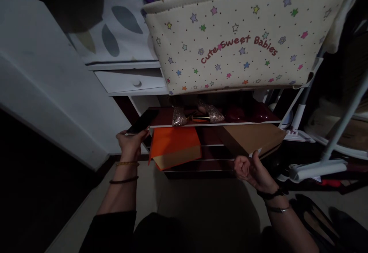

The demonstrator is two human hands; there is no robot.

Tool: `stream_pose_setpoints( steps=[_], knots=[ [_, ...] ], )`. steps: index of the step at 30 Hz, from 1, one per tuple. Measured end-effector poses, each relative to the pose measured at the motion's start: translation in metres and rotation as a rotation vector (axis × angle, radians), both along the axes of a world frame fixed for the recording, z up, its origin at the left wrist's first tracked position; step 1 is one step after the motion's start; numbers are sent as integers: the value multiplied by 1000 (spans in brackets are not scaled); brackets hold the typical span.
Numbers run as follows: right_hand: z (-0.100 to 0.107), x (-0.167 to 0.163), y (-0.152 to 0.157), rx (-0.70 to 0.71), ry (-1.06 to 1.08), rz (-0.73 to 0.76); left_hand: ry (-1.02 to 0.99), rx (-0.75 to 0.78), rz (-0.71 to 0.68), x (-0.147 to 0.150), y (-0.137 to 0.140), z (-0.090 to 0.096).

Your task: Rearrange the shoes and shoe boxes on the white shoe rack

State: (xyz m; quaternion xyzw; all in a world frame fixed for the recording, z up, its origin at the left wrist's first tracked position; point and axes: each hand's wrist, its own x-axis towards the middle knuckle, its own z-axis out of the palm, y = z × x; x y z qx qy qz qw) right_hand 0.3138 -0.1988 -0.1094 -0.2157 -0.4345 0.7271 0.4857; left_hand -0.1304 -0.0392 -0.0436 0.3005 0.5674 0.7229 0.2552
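Dim light fills a cluttered corner where a low shoe rack (pixel 214 123) stands against white drawers (pixel 130 81), with a pale floor in front of it. On top of the rack sits a cream fabric basket (pixel 235 42) printed with coloured stars and the words "Cute Sweet Babies". On the rack's upper shelf a pair of glittery shoes (pixel 198 114) lies beside dark red shoes (pixel 248 113). Below that shelf an orange box (pixel 174 145) leans out at a tilt on the left, and a brown box (pixel 250 138) sticks out on the right. Of the two hands, the left hand (pixel 130 142) is closed around a dark phone (pixel 142 122), held at the left end of the upper shelf, just beside the orange box. The right hand (pixel 250 170) is loosely curled with nothing clearly in it, close under the front corner of the brown box; whether it touches the box cannot be told. Both wrists wear bangles. A white mop head (pixel 317 168) lies on the floor to the right
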Motion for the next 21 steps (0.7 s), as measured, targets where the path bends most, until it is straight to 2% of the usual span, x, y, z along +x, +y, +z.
stream_pose_setpoints(
  steps=[2,4,9,14,18,20,21],
  knots=[
    [-2,-2,0,-10,-2,7,-162,59,-108,5,-3,6],
    [-4,-3,0,-14,-10,13,-205,76,-191,9,-2,10],
    [-4,-5,-1,-13,-26,15,-184,90,-61,15,14,6],
    [-2,-1,-4,-3,-49,-11,-68,54,-24,17,19,1],
    [-3,3,-4,-6,-56,-29,-14,98,-46,26,-14,0],
    [-3,3,-3,-9,-60,-27,-8,163,-3,47,-44,1],
    [-3,2,-3,-7,-62,-23,20,192,-60,62,-60,1]
  ],
)
